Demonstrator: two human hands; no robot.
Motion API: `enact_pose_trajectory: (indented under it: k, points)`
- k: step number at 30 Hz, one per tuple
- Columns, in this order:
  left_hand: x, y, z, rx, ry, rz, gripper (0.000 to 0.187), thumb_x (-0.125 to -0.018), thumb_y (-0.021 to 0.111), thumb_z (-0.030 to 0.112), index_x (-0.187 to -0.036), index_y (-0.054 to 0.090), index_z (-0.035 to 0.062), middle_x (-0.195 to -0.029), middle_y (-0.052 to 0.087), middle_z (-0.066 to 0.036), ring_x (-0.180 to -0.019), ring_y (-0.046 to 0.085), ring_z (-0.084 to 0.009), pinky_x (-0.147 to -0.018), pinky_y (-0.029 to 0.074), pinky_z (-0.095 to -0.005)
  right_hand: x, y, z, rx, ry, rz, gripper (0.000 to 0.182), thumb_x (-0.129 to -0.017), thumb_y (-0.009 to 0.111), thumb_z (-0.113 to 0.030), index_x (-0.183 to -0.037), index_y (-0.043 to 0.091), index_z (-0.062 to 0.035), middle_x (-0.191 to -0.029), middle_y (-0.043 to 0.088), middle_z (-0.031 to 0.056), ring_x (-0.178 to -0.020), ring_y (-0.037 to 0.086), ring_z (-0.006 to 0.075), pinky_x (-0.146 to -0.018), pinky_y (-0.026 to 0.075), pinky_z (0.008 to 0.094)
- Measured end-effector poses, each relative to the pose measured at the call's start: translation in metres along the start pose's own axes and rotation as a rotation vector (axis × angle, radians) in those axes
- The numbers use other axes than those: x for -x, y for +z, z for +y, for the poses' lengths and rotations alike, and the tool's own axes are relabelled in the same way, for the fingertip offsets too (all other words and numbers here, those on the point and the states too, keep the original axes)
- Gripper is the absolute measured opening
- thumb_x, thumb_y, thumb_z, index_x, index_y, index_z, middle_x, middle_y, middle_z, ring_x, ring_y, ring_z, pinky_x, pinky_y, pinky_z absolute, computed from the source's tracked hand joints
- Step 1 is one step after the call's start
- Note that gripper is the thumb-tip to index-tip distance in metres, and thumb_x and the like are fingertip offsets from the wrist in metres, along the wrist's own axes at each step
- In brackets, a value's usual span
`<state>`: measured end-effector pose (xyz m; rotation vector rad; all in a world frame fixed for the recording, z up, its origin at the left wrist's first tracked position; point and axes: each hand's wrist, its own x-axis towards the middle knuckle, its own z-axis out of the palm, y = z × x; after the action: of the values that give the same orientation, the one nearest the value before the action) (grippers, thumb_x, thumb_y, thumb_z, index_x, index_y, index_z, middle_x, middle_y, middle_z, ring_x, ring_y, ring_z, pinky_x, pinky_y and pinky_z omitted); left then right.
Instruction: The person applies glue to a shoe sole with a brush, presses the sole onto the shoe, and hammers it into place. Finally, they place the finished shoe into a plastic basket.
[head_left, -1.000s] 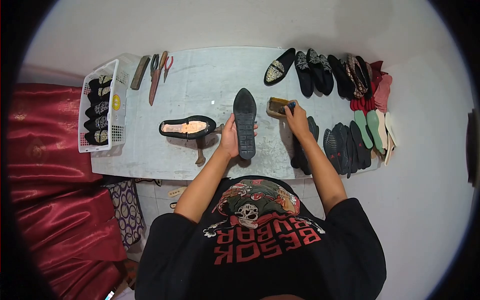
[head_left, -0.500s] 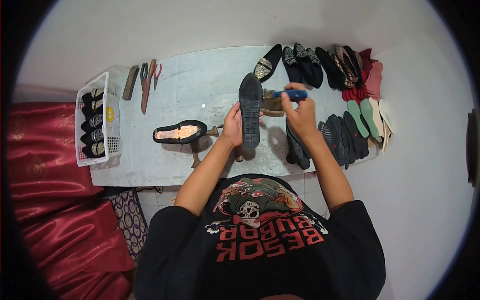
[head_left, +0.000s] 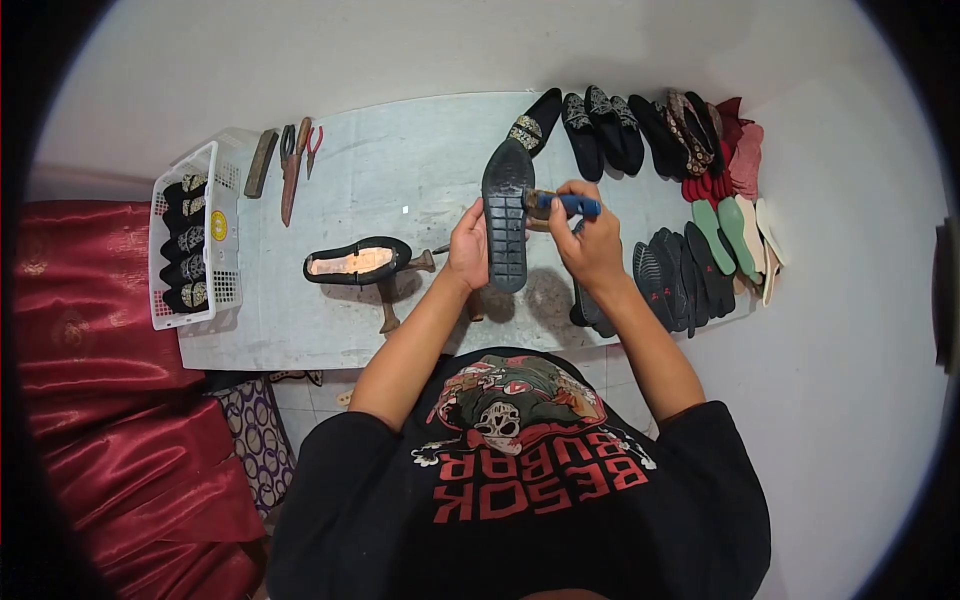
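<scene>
My left hand holds a black shoe sole upright over the table, its grid-patterned face toward me. In my right hand is a brush with a blue handle; its bristle end touches or nearly touches the right edge of the sole at mid-length. Left of the sole, a black shoe with a pale insole lies by a metal shoe stand. A black shoe with a glittery strap sits just behind the sole's tip. Behind the brush, a brown object is mostly hidden.
On the left stands a white basket of decorated shoes. Near it lie a dark block, scissors, a knife and red pliers. At the right are several black shoes, dark soles and green insoles.
The brush has moved left and slightly down to the sole's edge. The sole has shifted slightly to the right, and its tread now looks shinier.
</scene>
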<state>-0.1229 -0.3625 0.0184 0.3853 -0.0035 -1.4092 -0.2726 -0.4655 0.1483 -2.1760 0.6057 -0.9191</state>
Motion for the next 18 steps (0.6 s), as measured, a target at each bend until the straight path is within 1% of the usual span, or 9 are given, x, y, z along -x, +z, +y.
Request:
enact_pose_trajectory:
  k: [2, 4, 6, 8, 11, 14, 16, 17, 18]
  points:
    - [0.000, -0.005, -0.001, 0.039, -0.031, -0.174, 0.055, -0.110, 0.029, 0.042, -0.133, 0.060, 0.0038, -0.119, 0.071, -0.017, -0.106, 0.070, -0.0297, -0.096, 0.057, -0.0443, -0.008, 0.001, -0.001, -0.024, 0.065, -0.045, 0.019, -0.095, 0.066, -0.011, -0.109, 0.059, -0.0001, -0.087, 0.070, 0.0176, -0.077, 0.073, 0.0335, -0.068, 0.056, 0.0387]
    - [0.001, 0.007, -0.002, 0.078, -0.007, -0.173, 0.055, -0.110, 0.029, 0.042, -0.133, 0.060, 0.0033, -0.118, 0.071, -0.017, -0.106, 0.070, -0.0296, -0.097, 0.056, -0.0443, -0.002, 0.001, -0.005, -0.007, 0.049, -0.070, 0.019, -0.095, 0.066, -0.011, -0.108, 0.059, -0.0002, -0.087, 0.070, 0.0178, -0.077, 0.073, 0.0330, -0.068, 0.056, 0.0386]
    - [0.003, 0.018, -0.001, 0.043, 0.049, 0.062, 0.054, -0.109, 0.031, 0.045, -0.131, 0.061, 0.0056, -0.112, 0.073, -0.012, -0.094, 0.071, -0.0236, -0.086, 0.059, -0.0385, 0.012, -0.001, -0.013, 0.036, 0.022, -0.116, 0.019, -0.094, 0.067, -0.011, -0.108, 0.059, -0.0004, -0.086, 0.070, 0.0181, -0.077, 0.073, 0.0319, -0.069, 0.056, 0.0386]
    - [0.001, 0.008, 0.003, 0.006, 0.056, 0.030, 0.054, -0.109, 0.031, 0.045, -0.130, 0.062, 0.0058, -0.114, 0.073, -0.012, -0.098, 0.071, -0.0231, -0.090, 0.057, -0.0381, 0.027, -0.001, -0.026, -0.021, 0.023, -0.118, 0.018, -0.092, 0.068, -0.010, -0.106, 0.060, -0.0006, -0.084, 0.069, 0.0177, -0.074, 0.073, 0.0305, -0.068, 0.056, 0.0383]
    - [0.002, 0.000, 0.010, 0.009, 0.049, -0.137, 0.054, -0.109, 0.031, 0.045, -0.129, 0.063, 0.0058, -0.115, 0.073, -0.013, -0.100, 0.070, -0.0234, -0.091, 0.057, -0.0385, 0.043, -0.004, -0.036, -0.055, 0.083, -0.236, 0.019, -0.090, 0.069, -0.010, -0.102, 0.060, -0.0003, -0.081, 0.068, 0.0154, -0.071, 0.071, 0.0279, -0.067, 0.055, 0.0369]
    - [0.010, 0.013, 0.005, -0.023, -0.037, -0.136, 0.056, -0.109, 0.031, 0.046, -0.131, 0.062, 0.0052, -0.115, 0.073, -0.014, -0.100, 0.071, -0.0244, -0.092, 0.057, -0.0395, 0.028, -0.012, -0.034, -0.035, 0.164, -0.224, 0.018, -0.090, 0.069, -0.010, -0.102, 0.060, -0.0009, -0.080, 0.068, 0.0147, -0.069, 0.070, 0.0271, -0.065, 0.054, 0.0372]
    - [0.010, 0.027, -0.002, 0.015, -0.062, 0.055, 0.057, -0.109, 0.030, 0.047, -0.132, 0.061, 0.0046, -0.113, 0.073, -0.014, -0.097, 0.071, -0.0253, -0.089, 0.058, -0.0406, 0.010, -0.016, -0.024, -0.015, 0.169, -0.180, 0.018, -0.092, 0.068, -0.011, -0.104, 0.060, -0.0005, -0.083, 0.068, 0.0158, -0.070, 0.070, 0.0288, -0.066, 0.054, 0.0377]
    - [0.010, 0.016, -0.003, -0.059, -0.104, -0.061, 0.057, -0.109, 0.029, 0.046, -0.134, 0.061, 0.0045, -0.113, 0.073, -0.014, -0.097, 0.071, -0.0253, -0.090, 0.057, -0.0406, 0.002, -0.016, -0.016, 0.022, 0.074, -0.100, 0.019, -0.093, 0.068, -0.011, -0.106, 0.061, 0.0001, -0.085, 0.068, 0.0167, -0.073, 0.070, 0.0304, -0.068, 0.054, 0.0379]
    - [0.012, 0.018, -0.006, -0.063, -0.111, -0.063, 0.057, -0.109, 0.029, 0.046, -0.134, 0.061, 0.0045, -0.113, 0.073, -0.014, -0.097, 0.071, -0.0253, -0.090, 0.057, -0.0406, -0.004, -0.018, -0.010, 0.059, -0.020, -0.023, 0.019, -0.094, 0.067, -0.011, -0.107, 0.061, 0.0007, -0.087, 0.068, 0.0176, -0.076, 0.070, 0.0319, -0.070, 0.055, 0.0380]
